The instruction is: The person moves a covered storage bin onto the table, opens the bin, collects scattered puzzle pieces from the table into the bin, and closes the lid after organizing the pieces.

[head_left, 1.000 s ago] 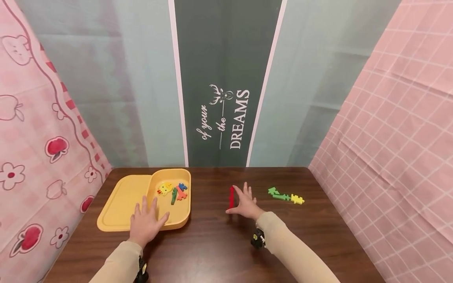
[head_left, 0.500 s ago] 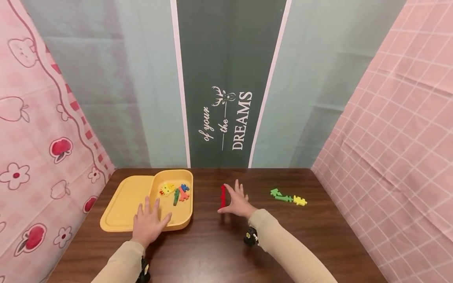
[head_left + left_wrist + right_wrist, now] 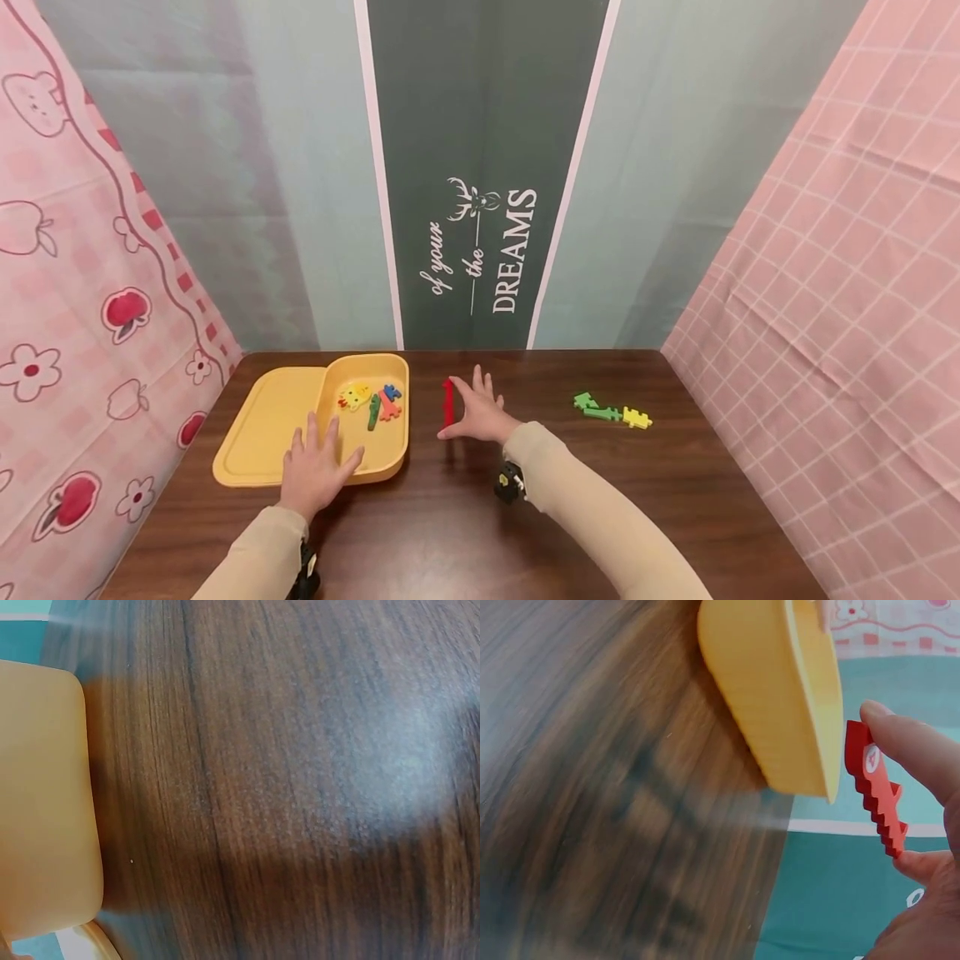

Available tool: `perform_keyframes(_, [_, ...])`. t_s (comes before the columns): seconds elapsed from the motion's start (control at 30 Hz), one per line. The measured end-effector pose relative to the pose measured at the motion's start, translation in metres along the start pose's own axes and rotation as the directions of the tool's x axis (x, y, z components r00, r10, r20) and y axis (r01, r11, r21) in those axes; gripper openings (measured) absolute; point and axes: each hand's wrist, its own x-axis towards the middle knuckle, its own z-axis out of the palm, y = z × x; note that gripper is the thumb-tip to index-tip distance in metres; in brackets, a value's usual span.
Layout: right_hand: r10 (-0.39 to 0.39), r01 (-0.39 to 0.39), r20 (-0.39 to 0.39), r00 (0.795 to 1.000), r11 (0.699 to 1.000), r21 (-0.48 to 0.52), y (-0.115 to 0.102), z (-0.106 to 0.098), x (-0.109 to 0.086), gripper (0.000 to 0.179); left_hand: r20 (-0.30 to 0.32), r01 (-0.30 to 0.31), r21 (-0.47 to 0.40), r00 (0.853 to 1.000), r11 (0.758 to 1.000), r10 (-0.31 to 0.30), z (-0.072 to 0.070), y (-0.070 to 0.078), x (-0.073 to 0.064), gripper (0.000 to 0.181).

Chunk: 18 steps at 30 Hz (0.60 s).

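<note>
My right hand (image 3: 480, 416) pinches a flat red toy piece (image 3: 448, 404) by its two ends, between thumb and a fingertip. In the right wrist view the red piece (image 3: 877, 793) has a scalloped edge and a white oval mark, and hangs in the air right of the yellow box (image 3: 769, 697). My left hand (image 3: 315, 473), fingers spread, is at the front of that box (image 3: 384, 448); whether it touches the rim I cannot tell. Inside lie a yellow animal-head piece (image 3: 354, 397), a dark green piece (image 3: 373, 412), an orange-red piece (image 3: 389, 407) and a blue piece (image 3: 392, 392).
A flat yellow lid (image 3: 262, 429) lies against the box's left side. Toward the table's right are a small green piece (image 3: 584, 401), a longer green piece (image 3: 602, 413) and a yellow jigsaw-edged piece (image 3: 637, 418). Curtains stand behind the brown table (image 3: 585, 517) and at both sides.
My right hand has carried the red piece leftward, closer to the yellow box. My left hand has stayed at the box's front.
</note>
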Motion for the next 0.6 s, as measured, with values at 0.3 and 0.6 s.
perform_keyframes(0.3, [0.027,-0.026,0.079,0.996,0.999,-0.020,-0.019,0.004,0.008,0.098,0.013,-0.001,0.000,1.000,1.000,0.001,0.001,0.000,-0.002,0.081])
perform_keyframes(0.6, [0.055,-0.050,0.140,0.989,0.998,-0.042,-0.044,0.003,0.019,0.097,0.012,0.003,0.003,1.000,1.000,-0.003,-0.001,0.003,-0.002,0.080])
